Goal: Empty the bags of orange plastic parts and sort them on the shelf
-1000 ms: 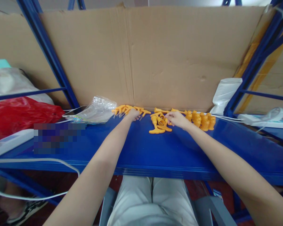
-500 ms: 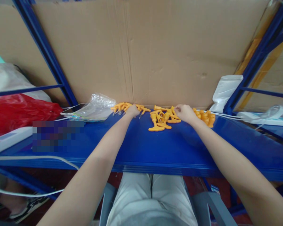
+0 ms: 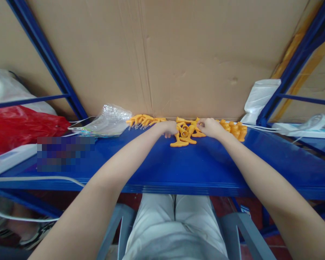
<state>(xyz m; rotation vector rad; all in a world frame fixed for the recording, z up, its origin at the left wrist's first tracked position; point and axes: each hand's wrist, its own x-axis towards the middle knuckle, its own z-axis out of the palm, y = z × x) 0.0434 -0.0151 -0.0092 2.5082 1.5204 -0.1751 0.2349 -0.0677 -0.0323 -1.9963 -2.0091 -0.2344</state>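
A pile of orange T-shaped handles (image 3: 188, 139), some with round hollow ends facing me, lies on the blue table (image 3: 162, 169) near the cardboard. My left hand (image 3: 170, 128) is at the pile's left edge with its fingers curled; whatever is between them is hidden. At the right side of the pile, my right hand (image 3: 209, 128) has thumb and fingers drawn together beside an orange handle. Any thing in that pinch is too small to make out. Left of the pile, several orange-handled corkscrews (image 3: 142, 121) sit in a row, their metal spirals pointing towards me.
More orange pieces (image 3: 237, 130) stand grouped right of my right hand. Clear plastic bags (image 3: 108, 121) lie at left, near a red bag (image 3: 24, 124). A cardboard sheet (image 3: 184, 61) closes the back. White packaging (image 3: 261, 99) leans by the right post, above cables and a power strip (image 3: 306, 130).
My left hand has moved right, from the corkscrew row to the left edge of the handle pile. My right hand stays by the pile's right side. The view has shifted slightly.
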